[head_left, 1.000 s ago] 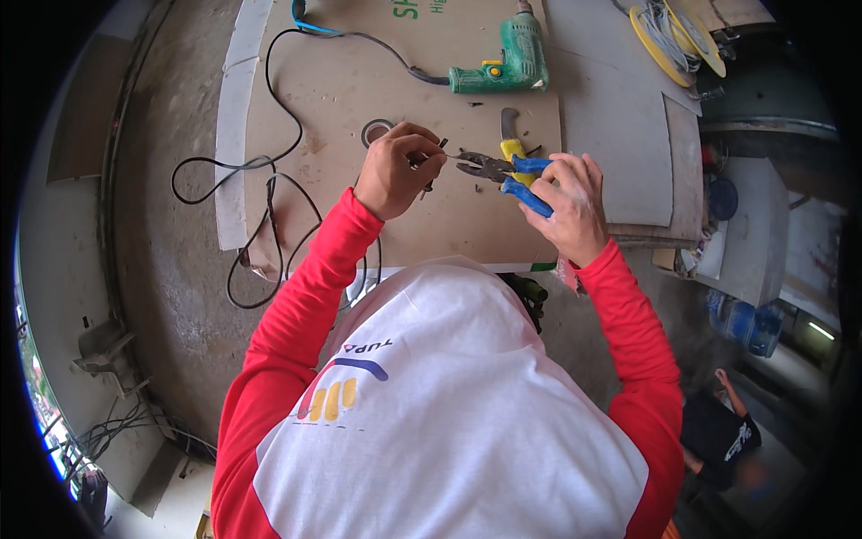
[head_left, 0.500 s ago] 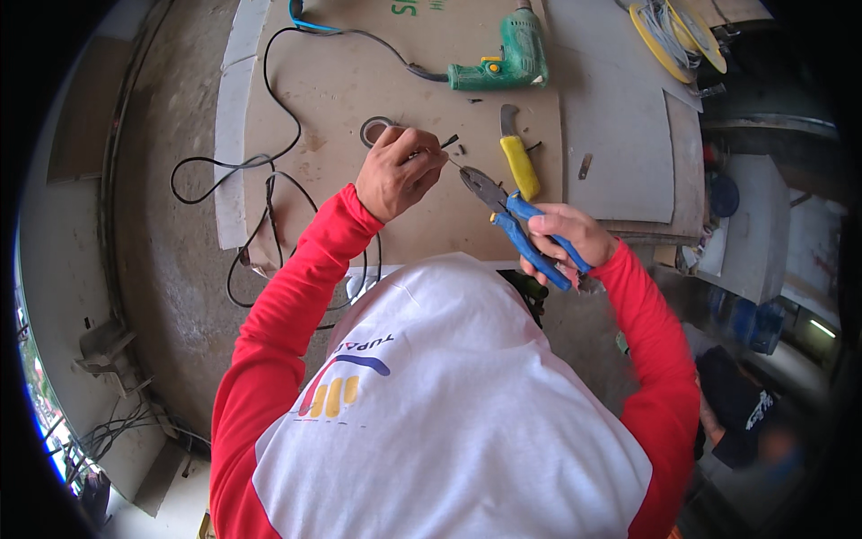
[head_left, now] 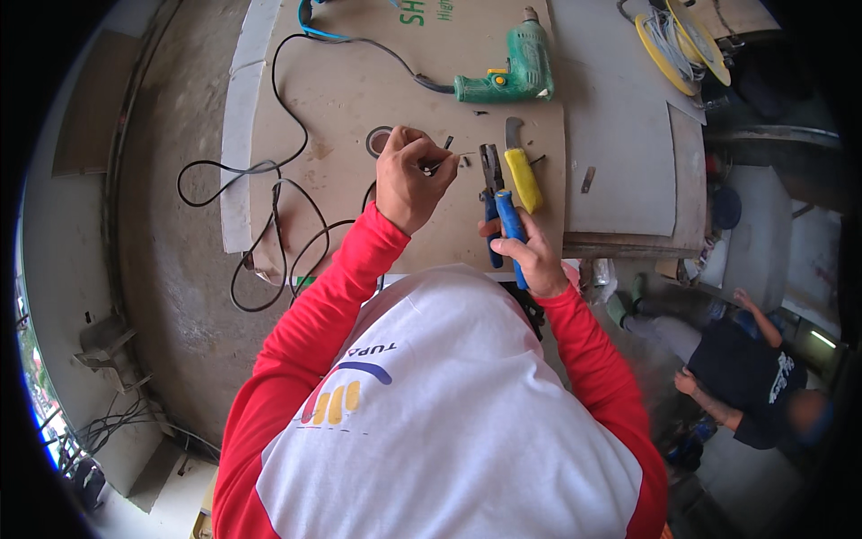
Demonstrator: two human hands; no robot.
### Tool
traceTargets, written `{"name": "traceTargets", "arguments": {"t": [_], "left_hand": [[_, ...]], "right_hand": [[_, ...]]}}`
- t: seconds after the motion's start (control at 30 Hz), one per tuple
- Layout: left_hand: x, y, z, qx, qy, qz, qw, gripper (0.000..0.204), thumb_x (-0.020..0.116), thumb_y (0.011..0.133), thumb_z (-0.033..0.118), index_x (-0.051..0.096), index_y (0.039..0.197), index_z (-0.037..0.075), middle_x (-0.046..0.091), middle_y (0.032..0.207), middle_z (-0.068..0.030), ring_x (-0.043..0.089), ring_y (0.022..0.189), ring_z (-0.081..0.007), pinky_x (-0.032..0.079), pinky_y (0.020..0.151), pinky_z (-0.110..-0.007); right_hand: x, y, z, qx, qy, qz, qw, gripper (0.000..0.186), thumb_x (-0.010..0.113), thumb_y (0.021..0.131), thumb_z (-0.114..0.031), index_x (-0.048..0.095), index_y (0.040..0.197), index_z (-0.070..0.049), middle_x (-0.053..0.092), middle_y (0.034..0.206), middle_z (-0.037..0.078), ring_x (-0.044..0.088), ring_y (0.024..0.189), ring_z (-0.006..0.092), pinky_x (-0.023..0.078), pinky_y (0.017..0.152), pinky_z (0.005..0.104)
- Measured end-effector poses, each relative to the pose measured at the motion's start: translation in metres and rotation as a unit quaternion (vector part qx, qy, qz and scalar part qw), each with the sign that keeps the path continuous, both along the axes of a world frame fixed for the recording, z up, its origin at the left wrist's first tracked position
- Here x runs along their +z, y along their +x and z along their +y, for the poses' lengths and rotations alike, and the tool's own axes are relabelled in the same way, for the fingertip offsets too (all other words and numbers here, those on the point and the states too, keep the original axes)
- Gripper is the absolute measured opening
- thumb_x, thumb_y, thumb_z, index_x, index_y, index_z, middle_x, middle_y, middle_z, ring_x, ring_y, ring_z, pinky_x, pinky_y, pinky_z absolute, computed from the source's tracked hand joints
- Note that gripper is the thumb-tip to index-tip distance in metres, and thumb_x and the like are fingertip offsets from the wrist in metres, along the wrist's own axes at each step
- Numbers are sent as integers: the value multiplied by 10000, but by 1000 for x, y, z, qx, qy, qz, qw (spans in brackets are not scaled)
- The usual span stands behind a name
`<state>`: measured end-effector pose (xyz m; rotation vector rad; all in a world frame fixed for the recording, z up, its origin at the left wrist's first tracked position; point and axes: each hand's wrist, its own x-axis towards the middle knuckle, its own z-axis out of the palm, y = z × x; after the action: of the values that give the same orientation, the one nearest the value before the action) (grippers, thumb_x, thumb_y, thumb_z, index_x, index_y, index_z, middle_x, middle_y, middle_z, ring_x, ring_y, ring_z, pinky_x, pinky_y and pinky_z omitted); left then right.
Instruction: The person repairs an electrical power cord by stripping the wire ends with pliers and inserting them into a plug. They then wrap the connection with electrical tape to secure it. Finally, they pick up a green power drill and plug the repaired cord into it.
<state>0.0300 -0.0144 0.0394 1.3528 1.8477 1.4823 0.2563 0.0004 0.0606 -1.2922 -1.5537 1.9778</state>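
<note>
My left hand (head_left: 409, 181) is closed in a pinch on the end of a black power cable (head_left: 369, 190). A short black stub (head_left: 449, 142) and a thin bare wire (head_left: 467, 153) stick out past its fingertips. My right hand (head_left: 537, 259) is wrapped round the blue handles of a pair of pliers (head_left: 490, 169). The jaws point away from me, to the right of the wire and apart from it. Beside the pliers lies a hooked-blade knife (head_left: 523, 182) with a yellow handle. A roll of black tape (head_left: 373, 141) is partly behind my left hand.
At the far side of the cardboard-covered table (head_left: 323, 99) lies a green drill (head_left: 512, 76) with its cord looping left. A yellow spool of wire (head_left: 682, 45) sits far right. A small metal blade (head_left: 588, 180) is on the grey sheet. Another person (head_left: 745, 368) is at the lower right.
The pliers have moved back from the wire and turned to point straight away from me. My left hand has shifted slightly right, still pinching the cable. The other person has come further into view.
</note>
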Motion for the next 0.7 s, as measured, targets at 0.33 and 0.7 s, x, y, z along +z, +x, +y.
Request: {"name": "traceTargets", "arguments": {"t": [0.33,0.7], "left_hand": [[0,9,0,-6,6,33,999,121,821,706,76,728,762,25,597,852,-79,601,710,-187,508,652,-307],[2,8,-3,-9,9,44,999,110,806,703,71,725,756,18,605,852,-85,621,705,-185,520,660,-308]], "right_hand": [[-7,-19,-13,-12,84,-5,996,235,647,849,-213,581,958,-16,606,854,46,550,772,139,462,723,304],[-14,-15,-8,-5,107,-49,993,258,689,846,-238,552,874,-21,576,717,68,527,647,168,450,642,334]]}}
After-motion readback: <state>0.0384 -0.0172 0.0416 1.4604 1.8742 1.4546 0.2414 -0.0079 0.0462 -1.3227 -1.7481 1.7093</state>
